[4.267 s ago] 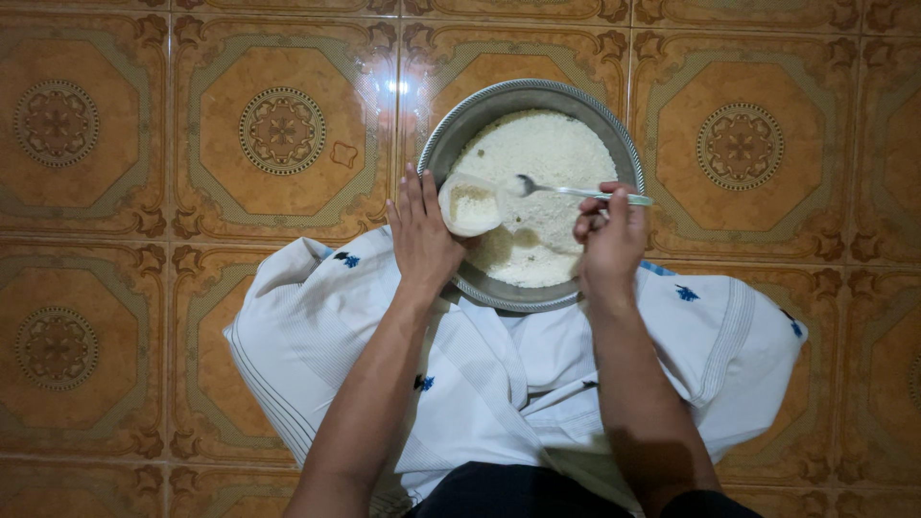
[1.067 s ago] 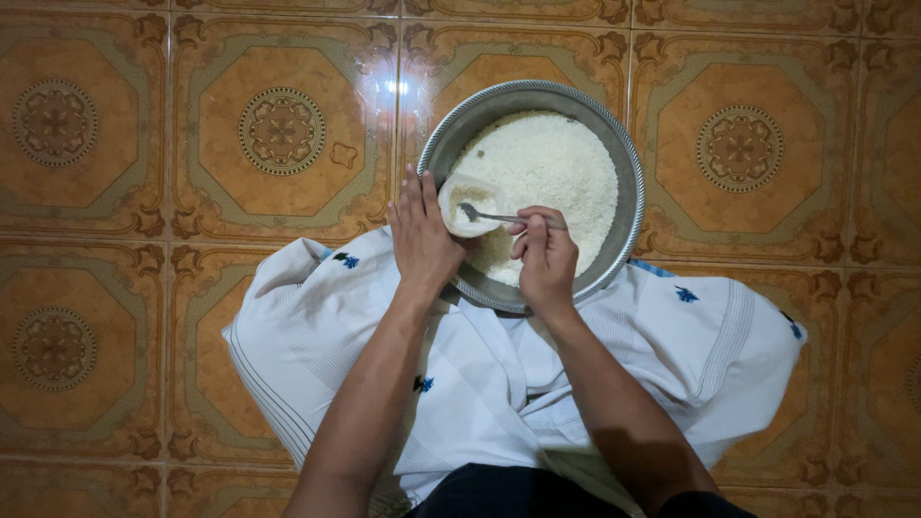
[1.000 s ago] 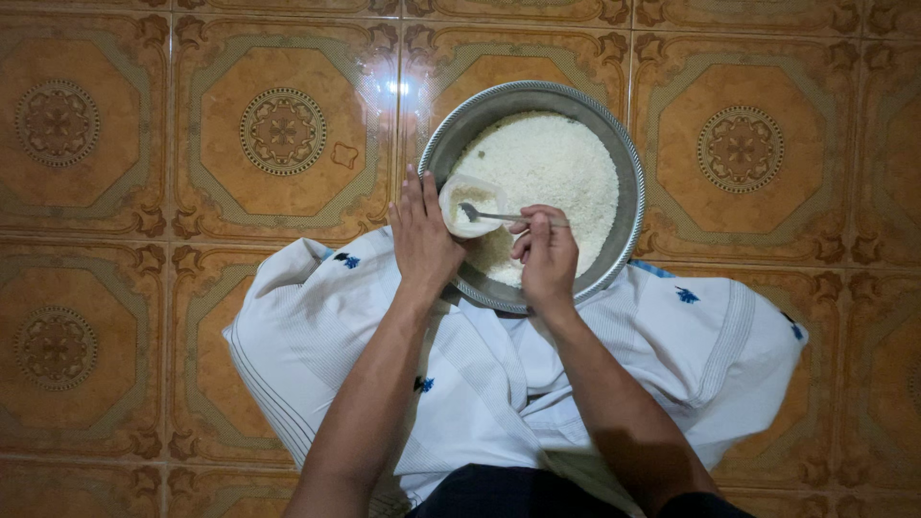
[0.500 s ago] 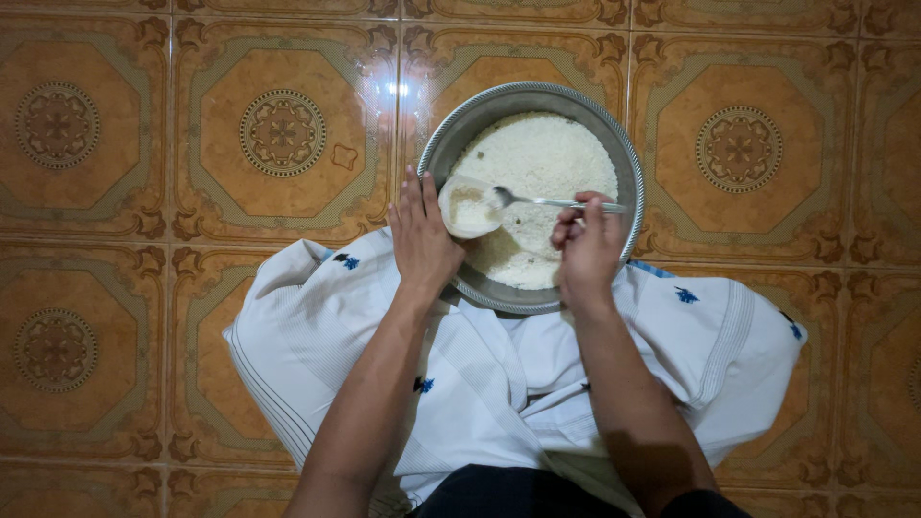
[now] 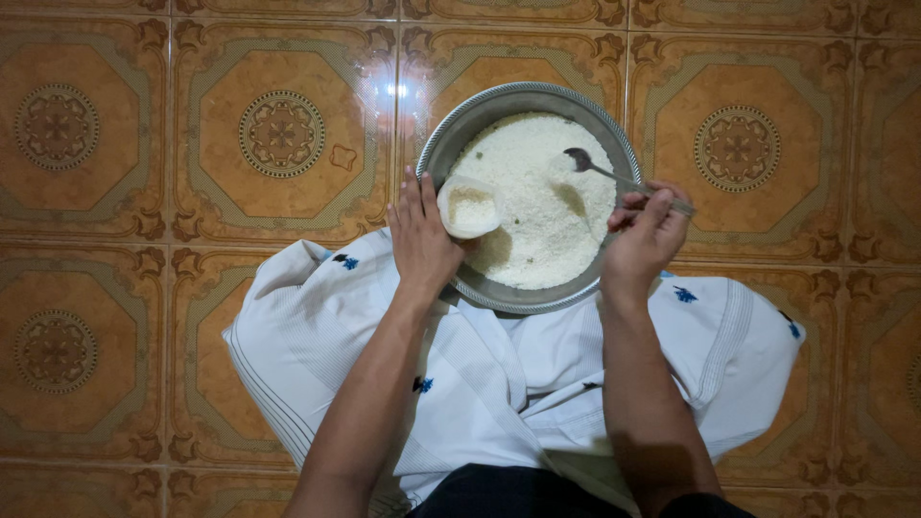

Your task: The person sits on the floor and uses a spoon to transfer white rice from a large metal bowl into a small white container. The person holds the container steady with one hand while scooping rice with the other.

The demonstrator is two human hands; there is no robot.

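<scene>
Our left hand cups a small plastic cup part-filled with white grains, at the metal tray's near-left edge. Our right hand pinches a spoon whose bowl rests on the tray's white grain heap.

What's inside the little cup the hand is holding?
The small clear cup in the left hand holds some white grainy stuff, like that in the metal tray. The hand covers the cup's near side.

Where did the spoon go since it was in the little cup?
The right hand carried the spoon out of the small cup, rightward and up over the white grains. The left hand kept holding the cup; the metal tray stayed put.
</scene>
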